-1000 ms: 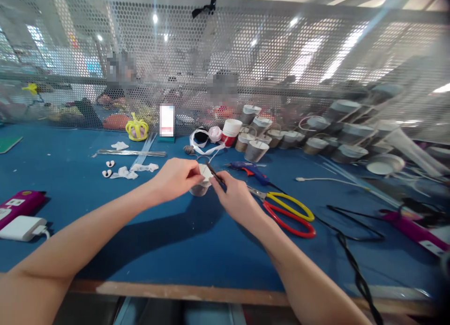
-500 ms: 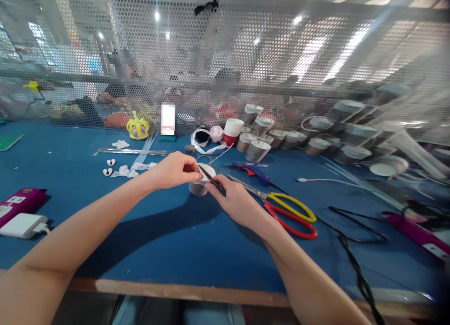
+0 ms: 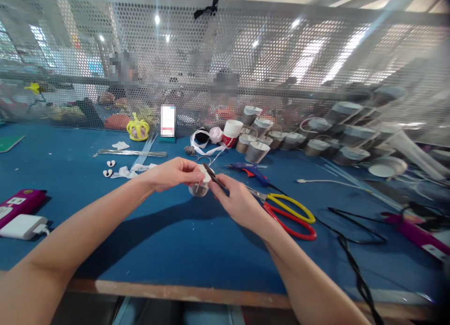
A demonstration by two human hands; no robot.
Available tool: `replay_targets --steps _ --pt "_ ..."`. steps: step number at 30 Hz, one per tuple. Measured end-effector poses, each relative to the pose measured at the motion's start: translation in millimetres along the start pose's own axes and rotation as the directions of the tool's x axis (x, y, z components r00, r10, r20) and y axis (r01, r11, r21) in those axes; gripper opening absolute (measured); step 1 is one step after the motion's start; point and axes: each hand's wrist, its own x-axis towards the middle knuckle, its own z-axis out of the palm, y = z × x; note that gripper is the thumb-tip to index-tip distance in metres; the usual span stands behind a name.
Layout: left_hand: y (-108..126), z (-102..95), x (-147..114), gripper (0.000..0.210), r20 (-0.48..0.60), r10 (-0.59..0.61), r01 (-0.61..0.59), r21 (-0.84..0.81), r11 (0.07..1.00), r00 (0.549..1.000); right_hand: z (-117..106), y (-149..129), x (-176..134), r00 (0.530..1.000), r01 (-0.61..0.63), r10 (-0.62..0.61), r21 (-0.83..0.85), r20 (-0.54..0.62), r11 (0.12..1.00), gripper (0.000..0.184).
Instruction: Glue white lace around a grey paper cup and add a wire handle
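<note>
My right hand (image 3: pixel 234 193) is closed around a slim dark pointed tool (image 3: pixel 212 173) that looks like tweezers. Its tip reaches up and left over a small grey cup (image 3: pixel 198 191) with a white top. My left hand (image 3: pixel 181 174) pinches at a small white piece (image 3: pixel 206 176) above the cup's rim, close to the tool's tip. The fingers partly cover both the piece and the cup. Just right of my right hand lie big scissors (image 3: pixel 291 210) with one yellow and one red handle.
Behind the hands are a blue glue gun (image 3: pixel 251 171), white ribbon (image 3: pixel 207 150) and stacked paper cups (image 3: pixel 232 130). Several grey cups (image 3: pixel 258 151) stand at the back right. Metal wires (image 3: pixel 131 152) and a phone (image 3: pixel 168 121) are at the back left. Black cable (image 3: pixel 355 264) runs along the right.
The tool's tip has shifted slightly right and turned steeper. A white piece now shows between the two hands, over the cup. The other things keep their places.
</note>
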Motion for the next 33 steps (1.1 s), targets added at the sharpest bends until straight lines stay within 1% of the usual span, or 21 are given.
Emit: replay_targets --steps 1,3,4,5,6,7,9,10,13,15,16,17,19,20,22,23,24,26,28,30,33 --pt "4.5 4.0 -1.4 0.025 -0.101 0.051 -0.025 0.243 0.970 0.994 1.4 1.1 0.6 1.000 -0.021 0.021 -0.033 -0.016 0.999 0.022" --pt "12.9 11.1 -4.6 0.019 -0.237 0.226 -0.008 0.673 0.740 0.945 3.4 2.7 1.5 0.997 -0.062 0.059 -0.081 -0.046 0.995 0.019" --pt "16.2 13.1 -6.0 0.018 -0.263 0.293 0.019 0.773 0.634 0.919 3.8 3.0 1.8 0.996 -0.075 0.070 -0.087 -0.056 0.993 0.018" --pt "18.4 13.6 -7.0 0.018 -0.262 0.321 0.026 0.808 0.588 0.910 3.5 2.9 1.9 0.996 -0.079 0.075 -0.080 -0.056 0.994 0.019" --pt "19.3 12.3 -7.7 0.019 -0.261 0.309 0.016 0.788 0.616 0.914 2.8 2.4 1.8 0.996 -0.077 0.074 -0.060 -0.049 0.995 0.020" --pt "19.0 9.4 -7.8 0.021 -0.250 0.264 -0.007 0.714 0.700 0.931 1.7 1.7 1.5 0.997 -0.071 0.070 -0.032 -0.038 0.997 0.022" --pt "14.6 0.3 -6.9 0.027 -0.160 0.119 -0.047 0.395 0.918 0.980 -0.9 0.0 0.5 0.998 -0.055 0.055 0.035 -0.015 0.998 0.025" --pt "11.0 -4.7 -6.0 0.030 -0.069 0.068 -0.054 0.187 0.981 0.995 -2.1 -0.8 -0.1 0.999 -0.044 0.045 0.065 -0.008 0.997 0.026" --pt "-0.6 -14.2 -2.6 0.025 0.165 0.028 0.016 -0.260 0.966 0.986 -4.1 -2.1 -1.5 1.000 -0.007 0.007 0.107 0.001 0.994 0.025" --pt "-4.2 -13.5 -1.1 0.024 0.216 0.029 0.049 -0.346 0.937 0.976 -3.8 -1.9 -1.7 1.000 0.014 -0.014 0.105 0.008 0.994 0.025" --pt "-3.9 -11.0 -0.9 0.024 0.203 0.023 0.044 -0.320 0.946 0.979 -3.2 -1.5 -1.5 1.000 0.016 -0.017 0.095 0.010 0.995 0.025" --pt "-2.1 -7.4 -1.2 0.023 0.156 0.013 0.025 -0.236 0.971 0.988 -2.2 -0.8 -1.1 1.000 0.012 -0.012 0.074 0.004 0.997 0.025" --pt "4.6 1.9 -2.9 0.020 -0.029 0.030 -0.027 0.100 0.995 0.999 0.0 0.8 0.2 0.999 -0.023 0.023 -0.003 -0.033 1.000 0.022" --pt "8.6 6.7 -4.1 0.018 -0.144 0.082 -0.030 0.331 0.943 0.986 1.1 1.5 0.9 0.998 -0.046 0.044 -0.045 -0.054 0.998 0.021" --pt "15.4 13.6 -6.6 0.014 -0.297 0.268 0.005 0.678 0.735 0.917 2.4 2.5 1.9 0.993 -0.086 0.077 -0.103 -0.088 0.991 0.020" --pt "17.6 14.9 -7.6 0.014 -0.313 0.325 0.015 0.741 0.672 0.892 2.4 2.6 2.0 0.992 -0.096 0.086 -0.110 -0.093 0.989 0.020" --pt "18.6 14.2 -8.1 0.014 -0.312 0.332 0.005 0.735 0.678 0.890 1.9 2.6 1.9 0.992 -0.097 0.088 -0.101 -0.087 0.990 0.021" --pt "17.3 7.9 -7.7 0.017 -0.287 0.221 -0.036 0.534 0.845 0.932 0.2 2.3 1.4 0.994 -0.086 0.082 -0.054 -0.069 0.995 0.023" --pt "12.0 -1.7 -5.9 0.025 -0.144 0.062 -0.045 0.116 0.992 0.988 -1.9 1.9 0.7 0.997 -0.063 0.064 0.015 -0.051 0.998 0.025" --pt "4.8 -9.1 -3.4 0.028 0.063 0.013 0.005 -0.278 0.961 0.998 -3.6 1.2 0.1 0.998 -0.041 0.044 0.073 -0.039 0.996 0.026" --pt "-3.8 -10.7 -0.4 0.025 0.190 0.039 0.068 -0.526 0.847 0.981 -5.1 -0.8 -1.0 0.999 -0.019 0.022 0.112 -0.026 0.994 0.026"
